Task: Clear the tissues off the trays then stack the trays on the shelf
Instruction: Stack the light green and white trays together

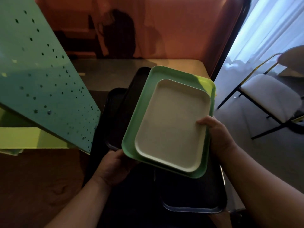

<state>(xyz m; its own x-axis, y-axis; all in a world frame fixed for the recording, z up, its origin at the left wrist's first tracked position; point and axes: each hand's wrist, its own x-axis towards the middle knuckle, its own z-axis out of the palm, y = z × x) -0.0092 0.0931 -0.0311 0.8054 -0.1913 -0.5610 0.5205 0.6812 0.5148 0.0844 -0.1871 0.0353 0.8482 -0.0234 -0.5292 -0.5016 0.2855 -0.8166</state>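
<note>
Held up between two bare hands: a small white tray (172, 127) nested inside a larger green tray (179, 78), both tilted and bare of tissues; right hand (217, 134) clamped on the right rims, thumb pressed onto the white tray's inner face; left hand (113, 167) gripping the green tray's lower left corner from beneath, fingers out of sight. Below and behind the pair, several dark trays (194, 199) in a loose overlapping pile. At left, a green perforated metal panel (41, 76) of the shelf; beyond, a table (185, 65) against an orange partition (164, 27); at right, a white-cushioned chair (269, 94) near a curtain (269, 23).
</note>
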